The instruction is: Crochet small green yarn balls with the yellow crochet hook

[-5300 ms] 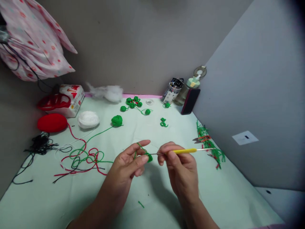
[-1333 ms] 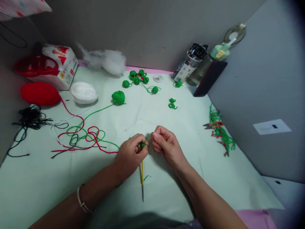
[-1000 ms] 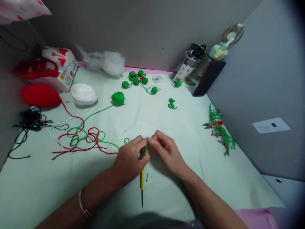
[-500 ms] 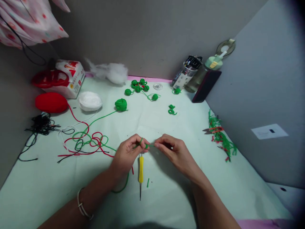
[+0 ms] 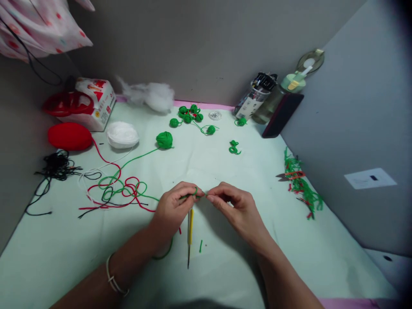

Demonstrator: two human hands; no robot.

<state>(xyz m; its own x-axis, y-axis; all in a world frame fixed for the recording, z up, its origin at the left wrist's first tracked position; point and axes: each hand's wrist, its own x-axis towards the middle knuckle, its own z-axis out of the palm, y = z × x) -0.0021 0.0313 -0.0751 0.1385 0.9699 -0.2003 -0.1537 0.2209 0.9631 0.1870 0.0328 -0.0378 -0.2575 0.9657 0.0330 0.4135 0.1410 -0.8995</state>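
Note:
My left hand [image 5: 175,207] is closed, pinching green yarn [image 5: 196,192] that loops over its fingertips. My right hand [image 5: 236,208] is closed too, with thumb and forefinger pinching a short strand of the same yarn close to the left fingertips. Below the left fingers a crochet hook [image 5: 191,227] with a yellow handle points towards me; its upper end goes under the fingers, and I cannot tell whether they grip it. Green yarn runs from my left hand towards the green yarn ball [image 5: 164,140]. A small green yarn snippet [image 5: 201,246] lies to the right of the hook.
At left are red yarn [image 5: 70,136], white yarn [image 5: 122,135], tangled black cord [image 5: 58,165] and loose strands. Small green balls [image 5: 187,117] and stuffing [image 5: 157,96] lie at the back. Scissors [image 5: 290,176] rest on yarn scraps at right, near a bottle [image 5: 272,105] and phone [image 5: 283,116].
My right fingertips have come slightly closer to my left ones, shortening the strand between them. The yellow-handled hook has turned a little. The whole view has shifted slightly.

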